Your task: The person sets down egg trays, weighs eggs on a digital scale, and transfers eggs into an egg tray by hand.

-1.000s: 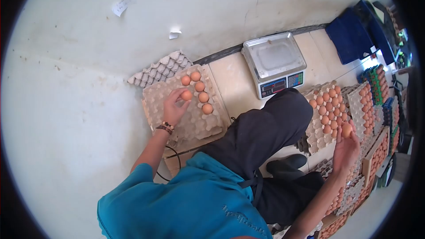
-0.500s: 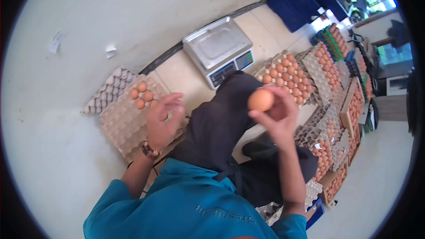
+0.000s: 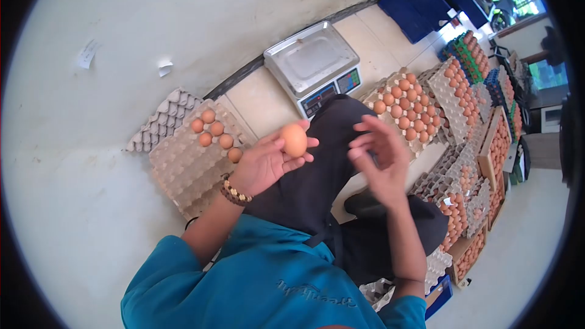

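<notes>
My left hand (image 3: 262, 164), with a beaded bracelet on its wrist, holds a brown egg (image 3: 294, 140) in its fingers above my dark-clothed leg. My right hand (image 3: 384, 161) is raised to the right of that egg, fingers apart and nothing in them. Left of my left hand lies a cardboard egg tray (image 3: 177, 167) with several brown eggs (image 3: 217, 128) near its far edge; the rest of its visible cups hold none. To the right of my knee, another egg tray (image 3: 365, 92) is filled with brown eggs (image 3: 404, 104).
A digital scale (image 3: 314, 61) with a metal pan stands on the floor by the wall (image 3: 170, 18). Stacked grey trays (image 3: 164, 119) lean at the left. Along the right are more egg stacks (image 3: 463, 94), wooden crates of eggs (image 3: 496, 143) and blue bins (image 3: 414, 6).
The egg has passed from my right hand to my left. My left hand has come rightward from the left tray, where more eggs are now visible. My right hand's fingers have opened.
</notes>
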The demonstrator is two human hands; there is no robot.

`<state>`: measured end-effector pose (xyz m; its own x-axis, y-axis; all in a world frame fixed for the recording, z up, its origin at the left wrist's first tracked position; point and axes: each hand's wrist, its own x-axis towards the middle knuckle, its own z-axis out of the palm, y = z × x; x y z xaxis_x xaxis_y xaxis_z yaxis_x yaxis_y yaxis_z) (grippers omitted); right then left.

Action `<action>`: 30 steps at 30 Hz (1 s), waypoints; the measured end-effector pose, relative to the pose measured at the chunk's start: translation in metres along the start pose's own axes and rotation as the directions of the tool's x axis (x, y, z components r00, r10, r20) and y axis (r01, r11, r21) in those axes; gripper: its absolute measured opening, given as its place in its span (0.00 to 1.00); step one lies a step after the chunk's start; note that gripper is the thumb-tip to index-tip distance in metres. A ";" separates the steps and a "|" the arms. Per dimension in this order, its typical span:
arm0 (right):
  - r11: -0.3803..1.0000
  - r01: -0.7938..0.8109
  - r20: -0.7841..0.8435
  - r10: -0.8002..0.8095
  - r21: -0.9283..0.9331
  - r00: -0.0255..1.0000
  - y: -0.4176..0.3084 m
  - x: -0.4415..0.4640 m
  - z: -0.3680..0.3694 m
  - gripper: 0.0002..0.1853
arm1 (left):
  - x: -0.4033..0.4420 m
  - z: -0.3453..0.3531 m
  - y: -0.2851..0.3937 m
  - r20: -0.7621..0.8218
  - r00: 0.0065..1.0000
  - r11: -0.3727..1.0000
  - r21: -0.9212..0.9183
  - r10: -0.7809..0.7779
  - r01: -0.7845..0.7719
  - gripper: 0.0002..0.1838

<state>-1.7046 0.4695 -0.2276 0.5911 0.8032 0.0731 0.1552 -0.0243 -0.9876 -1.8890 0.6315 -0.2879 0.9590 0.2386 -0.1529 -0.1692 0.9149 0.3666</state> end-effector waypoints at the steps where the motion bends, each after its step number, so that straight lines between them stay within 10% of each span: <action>1: 0.998 -0.051 -0.066 0.054 0.043 0.996 0.000 0.000 -0.007 0.27 | -0.003 -0.009 0.005 0.035 0.999 0.998 -0.059 0.005 -0.003 0.33; 9: 1.000 -0.020 -0.286 0.025 0.021 0.958 0.003 0.008 -0.059 0.14 | -0.051 -0.064 0.035 -0.343 0.892 0.930 0.317 0.296 -0.187 0.27; 12: 0.999 -0.007 -0.297 0.020 0.043 0.955 0.002 0.009 -0.062 0.14 | -0.074 -0.116 0.032 -0.313 0.678 0.511 0.853 0.666 -0.109 0.25; 15: 0.999 -0.008 -0.290 0.020 0.044 0.957 0.004 0.006 -0.066 0.13 | -0.101 -0.157 0.030 -0.316 0.530 0.351 0.936 0.787 0.036 0.24; 21: 0.999 0.002 -0.298 0.012 0.048 0.954 0.003 0.005 -0.069 0.13 | -0.111 -0.171 0.022 -0.132 0.583 -0.121 0.920 0.801 0.374 0.25; 24: 0.998 0.012 -0.313 0.006 0.055 0.950 0.004 0.004 -0.073 0.13 | -0.105 -0.161 0.023 -0.274 0.507 0.080 0.925 0.817 0.371 0.26; 30: 0.986 0.074 -0.382 -0.012 0.147 0.924 -0.006 0.004 -0.095 0.14 | 0.022 -0.130 0.040 -0.087 0.566 0.288 0.917 0.820 -0.276 0.26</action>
<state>-1.6278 0.4160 -0.2078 0.8470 0.5148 0.1328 0.0807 0.1225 -0.9892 -1.9045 0.7155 -0.3958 0.3846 0.9133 0.1336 -0.1047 -0.1007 0.9894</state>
